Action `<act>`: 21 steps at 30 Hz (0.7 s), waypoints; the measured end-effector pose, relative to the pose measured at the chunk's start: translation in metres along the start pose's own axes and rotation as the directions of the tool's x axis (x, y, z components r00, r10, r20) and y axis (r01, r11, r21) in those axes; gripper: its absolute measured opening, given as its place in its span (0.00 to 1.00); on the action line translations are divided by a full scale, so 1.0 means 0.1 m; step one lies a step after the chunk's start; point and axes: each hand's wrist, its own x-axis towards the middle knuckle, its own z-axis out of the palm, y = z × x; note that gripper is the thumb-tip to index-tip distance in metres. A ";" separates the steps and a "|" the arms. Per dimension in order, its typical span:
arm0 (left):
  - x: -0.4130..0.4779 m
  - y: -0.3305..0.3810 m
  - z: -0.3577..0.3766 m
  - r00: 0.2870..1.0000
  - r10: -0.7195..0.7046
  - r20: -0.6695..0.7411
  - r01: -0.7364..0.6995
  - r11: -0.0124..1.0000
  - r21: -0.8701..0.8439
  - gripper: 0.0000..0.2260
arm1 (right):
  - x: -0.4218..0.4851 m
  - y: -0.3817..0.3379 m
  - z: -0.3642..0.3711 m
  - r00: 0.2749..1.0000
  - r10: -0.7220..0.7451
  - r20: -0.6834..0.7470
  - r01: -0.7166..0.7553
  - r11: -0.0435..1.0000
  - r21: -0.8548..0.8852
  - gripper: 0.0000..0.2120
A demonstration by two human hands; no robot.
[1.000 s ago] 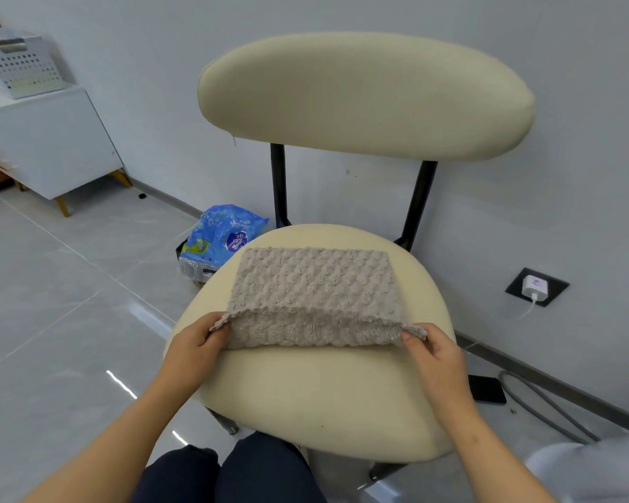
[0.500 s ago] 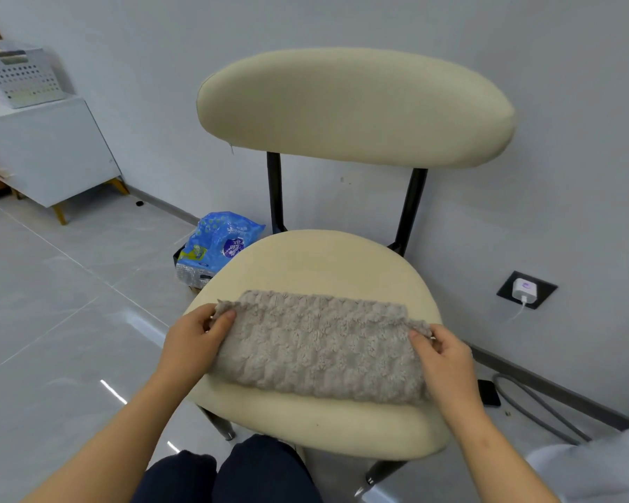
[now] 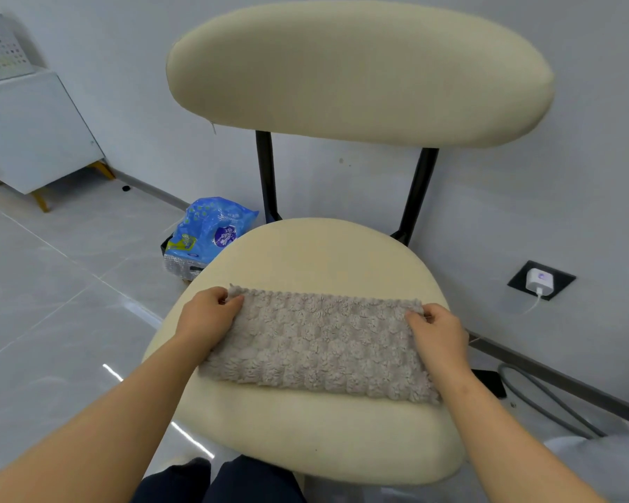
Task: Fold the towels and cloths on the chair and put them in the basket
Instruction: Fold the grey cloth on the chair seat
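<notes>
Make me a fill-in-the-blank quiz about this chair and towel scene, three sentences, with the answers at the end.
1. The towel lies on the ____ of the chair.
2. It is pinched by ____ hands, the left hand and the right hand, one at each end.
3. The plastic bag on the floor beside the chair is mostly ____ in colour.

Missing words: seat; two; blue.

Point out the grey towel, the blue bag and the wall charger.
grey towel (image 3: pixel 320 343), head view, middle of its top layer.
blue bag (image 3: pixel 211 230), head view, its printed front.
wall charger (image 3: pixel 540 281), head view, its white body.
</notes>
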 end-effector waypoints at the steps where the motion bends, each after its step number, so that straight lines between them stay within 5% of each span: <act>1: 0.00 0.01 0.01 1.000 -0.001 -0.009 0.001 1.000 0.019 0.18 | 0.02 0.00 0.00 1.000 0.012 0.000 -0.012 1.000 -0.008 0.11; 6: 0.03 0.06 0.04 0.999 -0.036 0.001 0.036 0.997 0.073 0.05 | 0.07 -0.04 0.00 0.999 0.051 0.019 -0.050 0.995 -0.082 0.08; 13: 0.04 0.12 0.03 0.999 0.018 0.051 -0.027 0.982 0.186 0.11 | 0.07 -0.09 0.00 0.993 0.078 0.084 -0.068 0.991 -0.115 0.12; 18: 0.03 0.14 0.00 0.997 0.056 0.044 -0.066 0.961 0.269 0.08 | 0.10 -0.07 0.02 0.995 0.026 0.099 -0.006 0.979 -0.204 0.04; 21: 0.02 0.15 0.01 0.995 0.098 -0.006 -0.097 0.990 0.103 0.05 | 0.12 -0.06 0.03 0.997 -0.025 0.070 0.038 0.982 -0.185 0.05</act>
